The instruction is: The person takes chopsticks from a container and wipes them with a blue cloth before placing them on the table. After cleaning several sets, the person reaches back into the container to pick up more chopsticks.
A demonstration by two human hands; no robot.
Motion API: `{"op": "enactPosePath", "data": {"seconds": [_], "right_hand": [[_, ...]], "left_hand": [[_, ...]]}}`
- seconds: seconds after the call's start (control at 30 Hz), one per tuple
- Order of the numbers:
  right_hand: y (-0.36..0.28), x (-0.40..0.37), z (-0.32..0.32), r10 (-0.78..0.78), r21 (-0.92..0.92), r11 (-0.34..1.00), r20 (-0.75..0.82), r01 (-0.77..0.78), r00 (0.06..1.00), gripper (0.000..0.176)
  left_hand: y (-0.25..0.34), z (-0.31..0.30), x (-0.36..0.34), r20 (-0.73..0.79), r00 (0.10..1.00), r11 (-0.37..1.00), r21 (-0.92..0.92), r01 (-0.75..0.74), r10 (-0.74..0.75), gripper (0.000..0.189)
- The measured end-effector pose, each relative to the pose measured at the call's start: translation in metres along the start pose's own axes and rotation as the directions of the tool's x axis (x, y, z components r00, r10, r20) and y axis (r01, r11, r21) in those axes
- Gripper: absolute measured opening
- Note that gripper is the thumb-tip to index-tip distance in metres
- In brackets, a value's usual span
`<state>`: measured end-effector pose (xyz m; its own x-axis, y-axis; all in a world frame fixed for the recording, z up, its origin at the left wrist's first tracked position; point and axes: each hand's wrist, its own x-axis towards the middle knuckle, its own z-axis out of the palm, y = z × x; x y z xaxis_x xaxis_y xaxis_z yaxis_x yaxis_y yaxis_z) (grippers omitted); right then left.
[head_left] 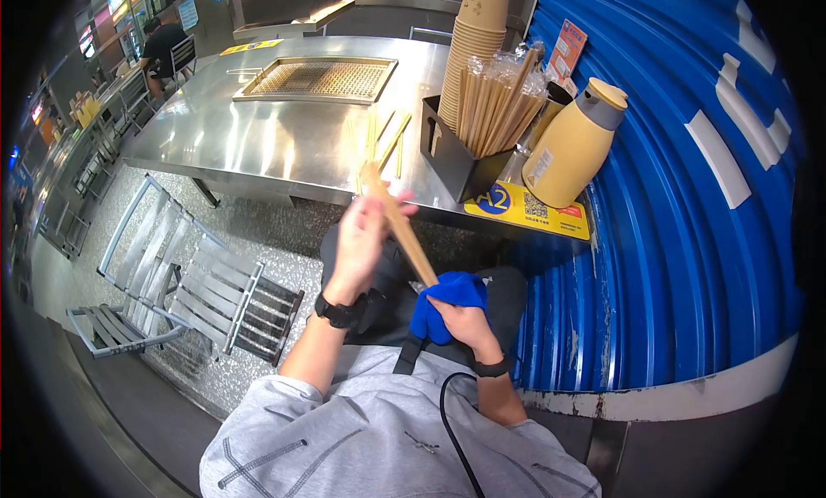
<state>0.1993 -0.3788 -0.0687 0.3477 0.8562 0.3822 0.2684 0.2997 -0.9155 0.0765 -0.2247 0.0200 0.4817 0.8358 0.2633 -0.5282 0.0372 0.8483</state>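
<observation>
My left hand (363, 236), slightly blurred, is closed around the upper part of a bundle of wooden chopsticks (410, 240). The bundle slants from the table's front edge down toward my lap. At its lower end, a blue cloth (452, 296) is wrapped about the sticks, and my right hand (466, 324) grips them through it. The cloth hides the lower tips. Some loose chopsticks (400, 135) lie on the steel table (206, 137) just beyond my left hand.
A black holder (456, 167) carries wrapped chopsticks (499, 102) and stacked paper cups (473, 42). Beside it stands a yellow jug (575, 145). A grill grate (318, 78) is set into the table. Folding chairs (215, 283) stand left; a blue corrugated wall (671, 266) bounds the right. Someone sits far left.
</observation>
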Motion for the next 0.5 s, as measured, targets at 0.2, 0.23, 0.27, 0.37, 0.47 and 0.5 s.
{"op": "enactPosePath", "data": {"seconds": [0.2, 0.23, 0.27, 0.37, 0.47, 0.5], "right_hand": [[-0.007, 0.006, 0.009, 0.215, 0.161, 0.967, -0.092, -0.199, 0.972, 0.014], [-0.011, 0.004, 0.009, 0.243, 0.131, 0.964, -0.083, -0.231, 0.967, 0.014], [-0.013, 0.003, 0.009, 0.269, 0.099, 0.960, -0.074, -0.261, 0.960, 0.014], [0.002, -0.002, 0.009, 0.195, 0.080, 0.979, -0.135, -0.186, 0.971, 0.014], [-0.007, -0.006, 0.008, 0.331, 0.213, 0.934, -0.224, -0.286, 0.916, 0.014], [-0.011, -0.006, 0.008, 0.382, 0.248, 0.913, -0.249, -0.322, 0.890, 0.014]], "left_hand": [[-0.038, 0.006, -0.021, 0.230, 0.929, 0.954, 0.145, 0.262, -0.290, 0.030], [-0.036, 0.004, -0.018, 0.202, 0.937, 0.951, 0.183, 0.251, -0.286, 0.030], [-0.034, 0.003, -0.014, 0.175, 0.944, 0.946, 0.220, 0.239, -0.279, 0.030], [-0.015, -0.008, 0.015, 0.022, 0.988, 0.934, 0.331, 0.138, -0.154, 0.021], [0.001, -0.035, 0.068, -0.018, 0.993, 0.850, 0.515, 0.110, -0.117, 0.020], [0.005, -0.037, 0.084, -0.029, 0.994, 0.867, 0.487, 0.105, -0.104, 0.022]]}}
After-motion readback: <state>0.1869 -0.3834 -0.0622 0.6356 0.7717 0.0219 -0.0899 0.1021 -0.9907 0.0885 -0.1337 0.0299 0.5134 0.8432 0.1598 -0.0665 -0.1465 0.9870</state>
